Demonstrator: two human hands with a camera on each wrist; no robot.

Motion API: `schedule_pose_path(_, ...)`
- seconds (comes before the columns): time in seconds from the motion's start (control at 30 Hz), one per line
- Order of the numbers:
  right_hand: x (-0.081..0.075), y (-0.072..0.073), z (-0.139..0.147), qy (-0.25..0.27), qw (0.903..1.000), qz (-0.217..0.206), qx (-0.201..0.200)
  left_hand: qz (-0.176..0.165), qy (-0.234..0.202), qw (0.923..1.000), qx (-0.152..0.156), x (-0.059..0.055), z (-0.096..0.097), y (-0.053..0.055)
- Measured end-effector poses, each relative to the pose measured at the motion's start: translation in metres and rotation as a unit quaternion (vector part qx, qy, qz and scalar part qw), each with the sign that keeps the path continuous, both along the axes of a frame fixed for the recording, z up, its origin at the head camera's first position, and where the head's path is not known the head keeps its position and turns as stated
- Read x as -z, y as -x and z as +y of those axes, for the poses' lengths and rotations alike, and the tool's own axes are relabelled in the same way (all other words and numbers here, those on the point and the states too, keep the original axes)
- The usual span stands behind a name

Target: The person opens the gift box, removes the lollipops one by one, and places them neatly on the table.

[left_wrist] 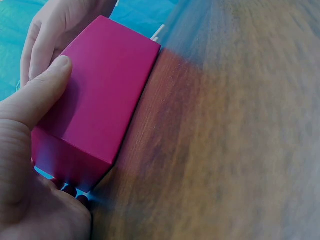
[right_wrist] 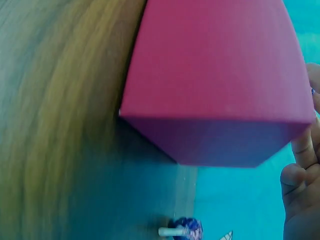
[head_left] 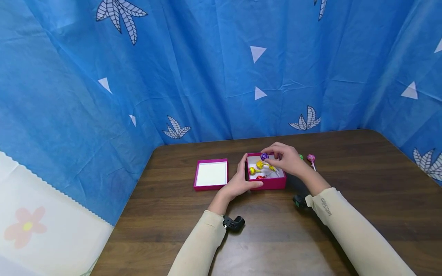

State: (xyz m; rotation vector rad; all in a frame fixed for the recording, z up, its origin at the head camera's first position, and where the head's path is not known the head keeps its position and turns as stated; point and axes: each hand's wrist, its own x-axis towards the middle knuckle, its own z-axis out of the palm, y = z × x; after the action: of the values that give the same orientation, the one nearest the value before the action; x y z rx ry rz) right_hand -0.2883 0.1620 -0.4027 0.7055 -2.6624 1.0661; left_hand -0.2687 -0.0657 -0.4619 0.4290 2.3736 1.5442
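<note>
A magenta box [head_left: 267, 184] with a white inside stands open on the table. Yellow-wrapped lollipops [head_left: 260, 164] and a red-wrapped one [head_left: 261, 177] lie in it. My left hand [head_left: 237, 184] holds the box at its near left corner, thumb on the front wall and fingers along the left side; the left wrist view shows the thumb [left_wrist: 47, 90] pressed to the magenta face. Over the box's far part, my right hand [head_left: 288, 159] pinches a purple-wrapped lollipop [head_left: 264, 156] by its head between thumb and fingers. In the right wrist view the box hides much of this hand [right_wrist: 305, 190].
Left of the box lies its shallow lid [head_left: 211, 173], white inside facing up. Beyond the right hand are a pink lollipop [head_left: 311, 157] and a partly hidden green one [head_left: 301, 156]. A blue curtain [head_left: 214, 76] hangs behind the wooden table [head_left: 165, 214].
</note>
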Motion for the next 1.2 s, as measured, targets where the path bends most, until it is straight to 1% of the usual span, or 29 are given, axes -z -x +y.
schedule_pose_path(0.23,0.001,-0.004,0.017,0.015,0.9993,0.022,0.027,0.000,0.005,1.0000,-0.005,0.000,0.001,0.001)
schedule_pose_path(0.37,0.005,-0.007,0.026,0.021,0.9982,0.017,0.053,-0.004,0.004,1.0000,-0.006,0.002,0.000,0.002)
schedule_pose_path(0.5,0.009,-0.009,0.033,0.024,0.9968,0.020,0.073,-0.002,-0.003,1.0000,-0.008,0.003,0.000,0.004)
schedule_pose_path(0.6,0.012,-0.011,0.040,0.032,0.9957,0.030,0.081,0.001,-0.005,1.0000,-0.007,0.004,0.000,0.005)
schedule_pose_path(0.8,0.015,-0.014,0.056,0.045,0.9933,0.035,0.101,0.004,-0.009,0.9999,-0.003,0.004,0.001,0.006)
schedule_pose_path(1.0,0.015,-0.016,0.070,0.064,0.9889,0.039,0.128,0.006,-0.004,1.0000,-0.003,0.003,0.000,0.006)
schedule_pose_path(1.2,0.019,-0.017,0.082,0.077,0.9815,0.029,0.173,0.007,-0.004,1.0000,-0.004,0.004,0.001,0.005)
